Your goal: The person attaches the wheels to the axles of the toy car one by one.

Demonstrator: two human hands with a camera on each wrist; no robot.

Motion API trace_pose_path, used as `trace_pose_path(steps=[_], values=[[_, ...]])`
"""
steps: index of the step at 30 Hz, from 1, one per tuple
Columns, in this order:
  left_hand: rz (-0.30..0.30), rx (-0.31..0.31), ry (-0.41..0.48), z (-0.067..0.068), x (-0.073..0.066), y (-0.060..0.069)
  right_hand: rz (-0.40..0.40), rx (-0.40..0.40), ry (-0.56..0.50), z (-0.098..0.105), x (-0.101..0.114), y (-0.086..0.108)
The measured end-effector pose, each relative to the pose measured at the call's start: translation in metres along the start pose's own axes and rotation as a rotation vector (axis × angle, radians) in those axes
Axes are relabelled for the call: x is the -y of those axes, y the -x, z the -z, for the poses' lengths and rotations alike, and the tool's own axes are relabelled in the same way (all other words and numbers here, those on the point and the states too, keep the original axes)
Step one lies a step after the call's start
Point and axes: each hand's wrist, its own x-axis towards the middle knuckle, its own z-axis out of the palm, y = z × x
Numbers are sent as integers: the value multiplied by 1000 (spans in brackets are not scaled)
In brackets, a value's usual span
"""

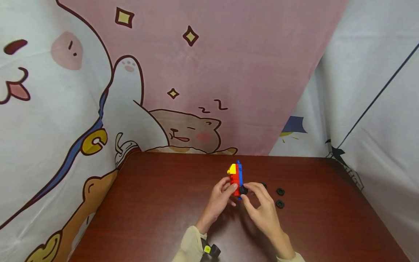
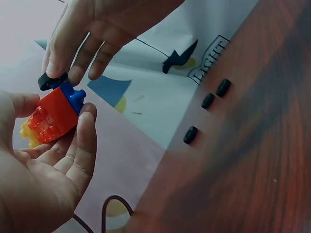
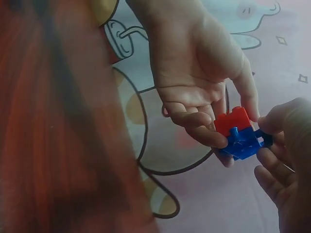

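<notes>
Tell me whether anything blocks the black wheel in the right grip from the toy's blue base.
Nothing visible does. The right grip pinches the black wheel right at the blue base, while the left grip holds the red part. The three loose wheels lie apart on the table.

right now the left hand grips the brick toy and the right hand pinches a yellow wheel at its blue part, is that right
Not quite: the wheel is black, not yellow, as the head view shows. The rest stands: the left hand grips the brick toy, and the right hand pinches that wheel at the toy's blue part.
</notes>
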Motion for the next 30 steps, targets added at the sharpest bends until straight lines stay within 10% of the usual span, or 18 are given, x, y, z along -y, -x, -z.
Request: trace_pose_path(steps=[9,17,26,30], values=[[-20,98,61,-1,-15,6,96,-45,-43,5,14,-12],[38,125,104,3,-15,6,26,-36,-111,0,19,-10],[18,136,126,2,-16,7,-533,97,-214,-3,26,-11],[11,140,121,1,-16,7,-623,206,-280,-2,25,-12]])
